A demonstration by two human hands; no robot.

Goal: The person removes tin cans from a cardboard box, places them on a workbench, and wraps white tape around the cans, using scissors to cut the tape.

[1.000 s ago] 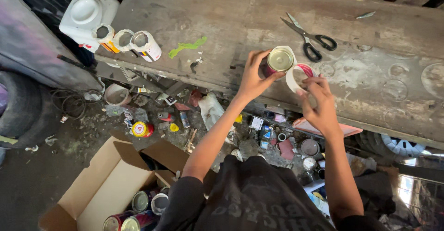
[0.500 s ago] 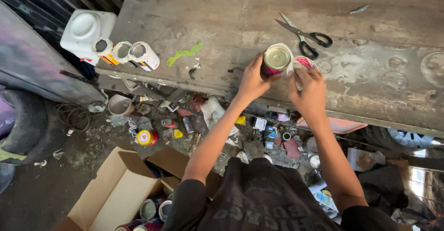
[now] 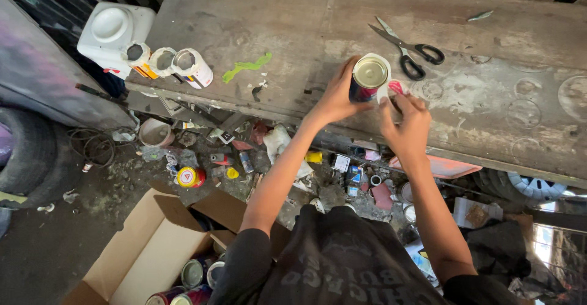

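A round tin can (image 3: 369, 77) with a shiny metal top stands upright on the worn wooden workbench (image 3: 293, 30). My left hand (image 3: 335, 94) grips its side. My right hand (image 3: 405, 120) is just right of the can, fingers pinching a white and red label (image 3: 391, 87) that wraps against the can's side. Black-handled scissors (image 3: 408, 53) lie on the bench just beyond the can.
Three cans (image 3: 171, 63) and a white plastic jug (image 3: 113, 33) sit at the bench's left end, and a green scrap (image 3: 246, 68) lies mid-bench. Below, a cardboard box (image 3: 147, 256) holds several cans, and litter covers the floor (image 3: 202, 158). A tyre (image 3: 24, 158) is at left.
The can came down from the air onto the bench. My right hand moved in close against its side with the label.
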